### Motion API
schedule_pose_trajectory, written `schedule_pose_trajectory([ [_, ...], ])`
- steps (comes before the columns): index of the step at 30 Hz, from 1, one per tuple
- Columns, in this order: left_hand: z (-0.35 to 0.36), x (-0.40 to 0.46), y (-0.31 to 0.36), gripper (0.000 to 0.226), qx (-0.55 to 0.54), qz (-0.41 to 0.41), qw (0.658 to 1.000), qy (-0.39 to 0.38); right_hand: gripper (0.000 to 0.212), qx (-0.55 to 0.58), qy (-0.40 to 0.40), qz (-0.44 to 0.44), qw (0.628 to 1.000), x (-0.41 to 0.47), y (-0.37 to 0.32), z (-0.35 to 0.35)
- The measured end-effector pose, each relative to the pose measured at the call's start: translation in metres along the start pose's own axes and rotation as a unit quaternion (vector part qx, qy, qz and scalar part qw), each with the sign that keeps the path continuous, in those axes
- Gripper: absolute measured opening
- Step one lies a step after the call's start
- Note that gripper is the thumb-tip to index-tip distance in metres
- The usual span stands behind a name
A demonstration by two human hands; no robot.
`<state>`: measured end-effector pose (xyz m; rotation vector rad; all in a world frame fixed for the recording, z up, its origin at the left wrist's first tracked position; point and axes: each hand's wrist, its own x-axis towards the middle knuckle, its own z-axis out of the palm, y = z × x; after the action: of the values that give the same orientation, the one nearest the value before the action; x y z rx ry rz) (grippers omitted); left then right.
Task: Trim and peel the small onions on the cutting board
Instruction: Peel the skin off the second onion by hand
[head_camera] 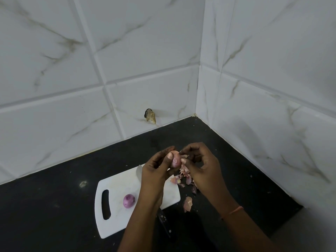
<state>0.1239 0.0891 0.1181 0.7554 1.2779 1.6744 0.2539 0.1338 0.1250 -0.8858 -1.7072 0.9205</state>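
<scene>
Pink onion (175, 160) gripped by left hand (154, 171) above the cutting board (116, 180); right hand (201, 166) fingers (183, 160) pinch loose skin, peeling under way; next, strip it clear

Purple onion (129, 201); white cutting board (116, 188); black counter (54, 206); white grey-veined wall tiles (72, 60).

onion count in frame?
2. One small onion is held above the cutting board by the left hand, while the right hand pinches its skin. The other onion lies on the board near the handle slot. Arms may hide more.
</scene>
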Motion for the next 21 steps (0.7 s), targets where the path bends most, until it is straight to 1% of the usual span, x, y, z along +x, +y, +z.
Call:
schedule_pose_trajectory([
  [7,0.0,-0.001,0.001,0.021,-0.003,0.001,1.0,0.003,0.026,-0.04,-0.011,-0.013,0.999,0.003,0.002,-0.002],
  [11,0.002,-0.003,0.001,0.018,-0.009,0.005,1.0,0.011,0.032,-0.053,-0.014,-0.008,0.998,0.006,0.004,0.001],
  [14,0.004,-0.004,-0.001,0.017,-0.028,-0.004,0.999,0.02,0.037,-0.057,0.001,0.002,0.998,0.006,0.006,0.007],
  [19,0.004,-0.002,-0.003,0.022,-0.046,-0.021,0.998,0.029,0.039,-0.076,-0.013,0.01,0.997,0.008,0.011,0.015],
  [21,0.003,-0.002,-0.005,0.024,-0.052,-0.032,0.998,0.029,0.044,-0.079,-0.019,0.007,0.997,0.007,0.012,0.016],
])
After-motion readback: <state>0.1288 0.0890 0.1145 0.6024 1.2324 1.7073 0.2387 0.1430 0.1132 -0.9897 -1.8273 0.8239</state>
